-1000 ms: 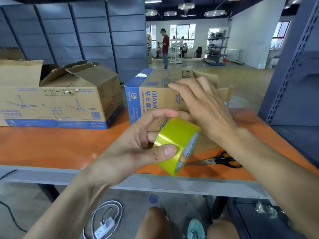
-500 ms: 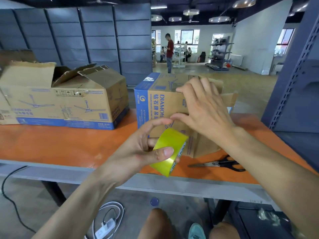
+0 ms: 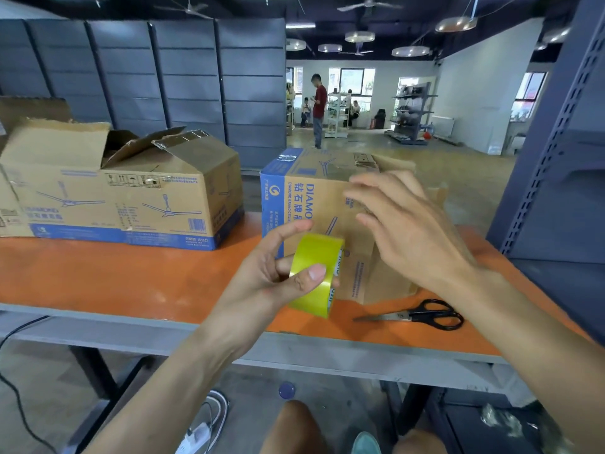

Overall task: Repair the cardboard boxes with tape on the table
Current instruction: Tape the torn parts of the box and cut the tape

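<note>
Right hand [image 3: 409,231] pulled away from the tape roll [image 3: 316,273], hanging loose and open by the small box [image 3: 294,198]; left hand [image 3: 262,283] grips it.

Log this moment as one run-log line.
left hand: grips tape roll | right hand: open, in front of upright box | scissors: lying on table

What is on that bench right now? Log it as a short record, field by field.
left hand: grips the yellow tape roll, thumb across its outer face
right hand: fingers straight and spread, blurred, in front of the near box; contact unclear
open box: left side of the orange table, top flaps up
scissors: flat on the table, near right, blades together, untouched
</note>
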